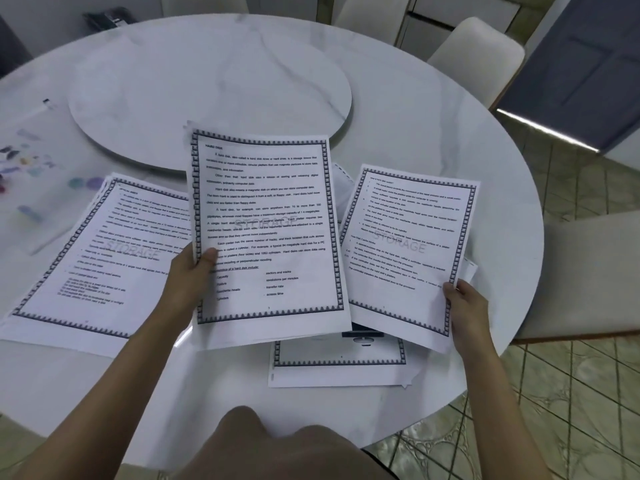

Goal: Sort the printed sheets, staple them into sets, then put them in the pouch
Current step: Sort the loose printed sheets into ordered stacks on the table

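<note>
Printed sheets [104,271] were seemingly only being sorted: none looked stapled, and the translucent pouch [38,209] lay flat at the left edge of the marbled desk [433,109]. Beside it one bordered pile [69,299] rested on the smooth top. The left hand [194,268] had its grip clamped on the Hard Disk page [266,230], held above the desk. Another thin stack [339,368] lay underneath. The right hand [464,306] pinched a second page [405,251], limp, by its lower corner, also raised.
</note>
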Motion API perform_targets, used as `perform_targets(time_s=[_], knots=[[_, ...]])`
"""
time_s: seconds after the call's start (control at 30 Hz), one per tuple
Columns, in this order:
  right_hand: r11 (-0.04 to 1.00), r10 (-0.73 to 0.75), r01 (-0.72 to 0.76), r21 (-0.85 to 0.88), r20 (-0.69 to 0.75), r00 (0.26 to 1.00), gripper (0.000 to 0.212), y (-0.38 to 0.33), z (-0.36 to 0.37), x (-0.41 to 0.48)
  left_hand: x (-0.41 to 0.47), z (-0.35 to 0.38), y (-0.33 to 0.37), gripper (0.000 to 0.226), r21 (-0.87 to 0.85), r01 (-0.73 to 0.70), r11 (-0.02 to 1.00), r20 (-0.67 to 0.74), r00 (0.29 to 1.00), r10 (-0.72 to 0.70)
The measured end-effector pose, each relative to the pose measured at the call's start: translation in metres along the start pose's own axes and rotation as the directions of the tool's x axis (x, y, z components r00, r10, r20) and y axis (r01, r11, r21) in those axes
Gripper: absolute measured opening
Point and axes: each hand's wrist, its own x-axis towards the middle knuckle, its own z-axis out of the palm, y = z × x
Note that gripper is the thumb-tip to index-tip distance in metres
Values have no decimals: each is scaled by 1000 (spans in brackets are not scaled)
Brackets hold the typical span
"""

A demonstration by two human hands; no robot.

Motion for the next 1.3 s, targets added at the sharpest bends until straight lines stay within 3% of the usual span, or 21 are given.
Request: perform_targets(time_s=[0.53,0.7,0.83,1.0,1.13,1.2,1.3], knots=[[998,-9,10,58,-23,1000,17,1,-5,3,-1,-9,-19,32,-83,177,981,-10,984,-179],[997,-77,75,-16,-148,986,15,7,-6,4,-1,-6,-33,48,37,238,971,-40,971,-236],[999,-54,51,-19,-272,961,31,8,-3,6,3,-6,-36,53,115,244,963,-41,970,-241],[990,-75,42,-138,-243,967,16,16,-2,8,4,-6,-35,46,144,209,967,-39,978,-205],[937,-132,58,-344,-195,972,25,19,0,6,1,-8,-34,38,162,144,976,-29,990,-141],[909,-167,63,-413,-219,961,16,20,3,7,0,-12,-32,37,157,119,980,-34,993,-115],[844,-268,78,-531,-289,919,34,19,15,7,-1,-18,-26,35,117,85,989,-31,996,-81]])
